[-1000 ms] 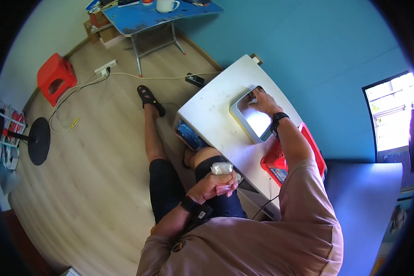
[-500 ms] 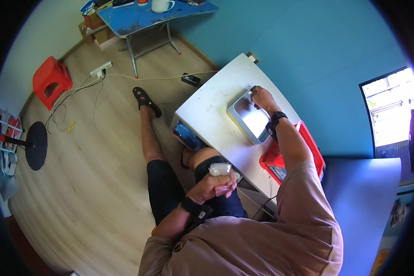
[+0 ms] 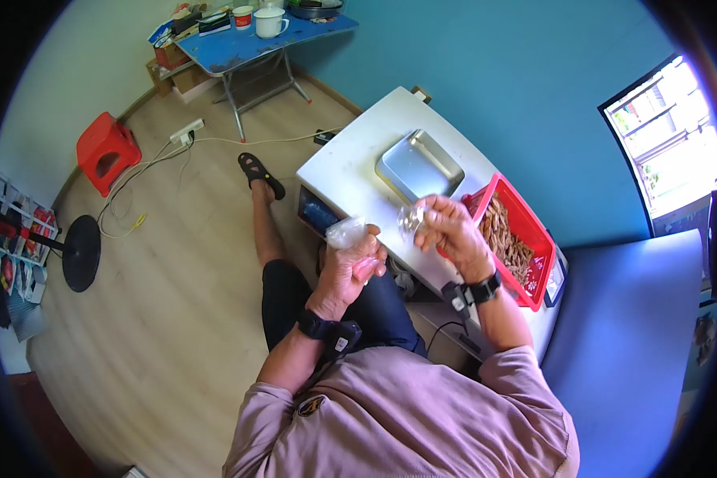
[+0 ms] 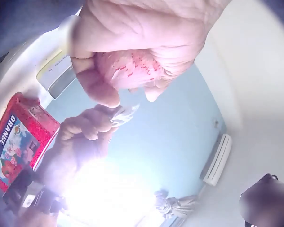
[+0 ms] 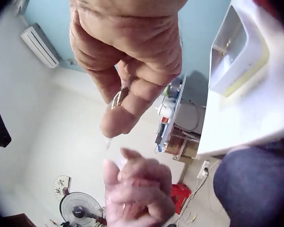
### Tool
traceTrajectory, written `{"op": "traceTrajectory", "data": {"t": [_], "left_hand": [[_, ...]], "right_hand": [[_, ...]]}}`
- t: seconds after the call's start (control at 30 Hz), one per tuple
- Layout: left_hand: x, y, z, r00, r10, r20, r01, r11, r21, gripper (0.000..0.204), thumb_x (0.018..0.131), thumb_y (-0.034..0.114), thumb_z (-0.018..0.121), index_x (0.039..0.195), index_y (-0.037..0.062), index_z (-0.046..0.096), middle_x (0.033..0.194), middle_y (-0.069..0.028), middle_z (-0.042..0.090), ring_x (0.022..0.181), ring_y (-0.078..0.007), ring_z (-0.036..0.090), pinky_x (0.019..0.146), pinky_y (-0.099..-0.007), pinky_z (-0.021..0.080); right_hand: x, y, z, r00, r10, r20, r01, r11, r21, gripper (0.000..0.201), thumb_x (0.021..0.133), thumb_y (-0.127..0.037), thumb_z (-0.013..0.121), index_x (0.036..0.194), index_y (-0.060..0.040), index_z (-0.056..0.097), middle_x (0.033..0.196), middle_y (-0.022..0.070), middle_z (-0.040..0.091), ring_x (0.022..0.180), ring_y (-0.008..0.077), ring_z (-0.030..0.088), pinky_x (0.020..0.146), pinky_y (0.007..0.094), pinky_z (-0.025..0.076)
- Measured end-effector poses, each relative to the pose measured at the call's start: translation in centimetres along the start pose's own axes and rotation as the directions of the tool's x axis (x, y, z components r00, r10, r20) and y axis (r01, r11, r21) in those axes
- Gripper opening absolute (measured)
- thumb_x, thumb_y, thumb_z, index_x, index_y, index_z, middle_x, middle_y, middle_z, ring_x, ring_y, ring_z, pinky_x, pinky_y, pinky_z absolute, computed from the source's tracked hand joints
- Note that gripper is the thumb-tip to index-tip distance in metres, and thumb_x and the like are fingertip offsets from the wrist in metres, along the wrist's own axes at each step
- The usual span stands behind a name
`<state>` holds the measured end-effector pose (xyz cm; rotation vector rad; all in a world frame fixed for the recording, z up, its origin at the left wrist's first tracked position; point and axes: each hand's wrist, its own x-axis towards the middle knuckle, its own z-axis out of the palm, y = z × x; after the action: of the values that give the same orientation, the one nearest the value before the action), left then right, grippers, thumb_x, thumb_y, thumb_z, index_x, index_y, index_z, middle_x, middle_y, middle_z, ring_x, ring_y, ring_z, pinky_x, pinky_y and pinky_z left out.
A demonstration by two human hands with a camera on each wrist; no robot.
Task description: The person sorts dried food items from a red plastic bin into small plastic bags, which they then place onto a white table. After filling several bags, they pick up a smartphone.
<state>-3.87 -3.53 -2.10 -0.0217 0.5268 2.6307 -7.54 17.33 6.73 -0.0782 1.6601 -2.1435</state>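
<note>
My left hand [image 3: 344, 275] is curled round a clear plastic packet [image 3: 346, 233] over my lap. Through its fingers in the left wrist view, pinkish plastic with red print [image 4: 132, 68] shows. Just to its right, my right hand [image 3: 458, 235] pinches a small piece of thin clear plastic [image 3: 409, 222] between thumb and fingers. A rectangular metal tray [image 3: 402, 191] lies on the white table, beyond the right hand. Beside that hand stands a red basket [image 3: 543, 280] with brown, stick-like pieces [image 3: 502, 239] in it.
The white table [image 3: 350, 171] stands against the blue wall. A blue folding table [image 3: 239, 48] with a white mug [image 3: 271, 24] is at the back. On the floor are a red stool [image 3: 107, 151], a power strip [image 3: 187, 130] with cords and a round black stand base [image 3: 81, 253].
The right hand has left the far end of the tray and come back beside the left hand, with clear plastic now showing at its fingertips. The left hand has moved slightly up and left.
</note>
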Motion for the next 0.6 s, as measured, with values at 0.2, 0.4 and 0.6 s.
{"op": "traceTrajectory", "data": {"t": [0.2, 0.4, 0.6], "left_hand": [[-2.7, -1.5, 1.7, 0.996, -0.019, -0.088, 0.039, 0.972, 0.233, 0.021, 0.084, 0.017, 0.072, 0.094, 0.0004, 0.063, 0.064, -0.0028, 0.058, 0.042, -0.0052, 0.046, 0.043, -0.0214, 0.043], [-4.4, -2.3, 2.3, 0.963, 0.045, -0.265, 0.106, 0.841, 0.53, 0.016, 0.083, 0.017, 0.07, 0.086, 0.0012, 0.066, 0.067, -0.0045, 0.062, 0.045, -0.0088, 0.053, 0.04, -0.0201, 0.042], [-4.3, -2.4, 2.1, 0.972, 0.059, -0.226, 0.113, 0.728, 0.676, 0.017, 0.085, 0.019, 0.068, 0.081, 0.002, 0.067, 0.064, -0.0024, 0.061, 0.046, -0.0078, 0.053, 0.04, -0.0198, 0.039]], "right_hand": [[-4.3, 6.0, 2.1, 0.999, -0.038, -0.027, 0.043, 0.98, 0.195, 0.022, 0.092, -0.016, 0.062, 0.107, 0.0008, 0.059, 0.09, 0.0111, 0.067, 0.07, 0.0157, 0.068, 0.06, 0.0254, 0.057], [-5.9, 9.1, 1.3, 0.996, -0.025, -0.09, 0.048, 0.962, 0.268, 0.018, 0.094, -0.012, 0.06, 0.106, 0.0011, 0.06, 0.089, 0.0116, 0.067, 0.071, 0.0158, 0.068, 0.061, 0.0256, 0.058], [-6.6, 10.2, 1.2, 0.988, -0.011, -0.154, 0.051, 0.965, 0.258, 0.021, 0.093, -0.014, 0.061, 0.108, 0.0012, 0.059, 0.089, 0.0098, 0.067, 0.072, 0.0156, 0.067, 0.062, 0.0247, 0.056]]}}
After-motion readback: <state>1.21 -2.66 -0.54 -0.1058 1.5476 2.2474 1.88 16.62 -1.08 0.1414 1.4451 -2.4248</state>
